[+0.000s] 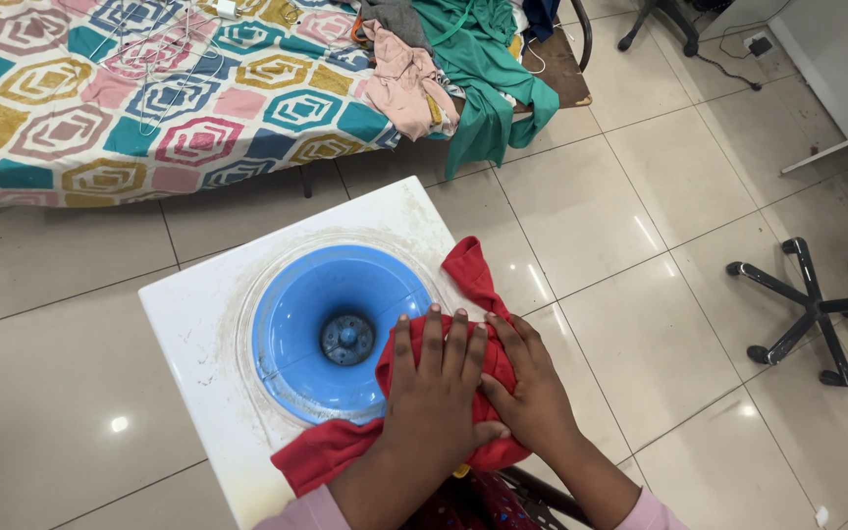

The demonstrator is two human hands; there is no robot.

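Red cloth (463, 285) lies bunched on the right rim of the white dispenser top (188, 314), its long axis running from the far right corner back toward you, one edge lapping the blue funnel (316, 304). Your left hand (434, 393) and right hand (532, 388) both rest flat on it, fingers extended, pressing rather than gripping. The left hand sits nearer the funnel. Beyond lie tiled floor (640, 196) and a patterned bed (149, 88).

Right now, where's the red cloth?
In the head view the red cloth lies on the white top, over the blue funnel's right rim, pressed under both the left hand and right hand.
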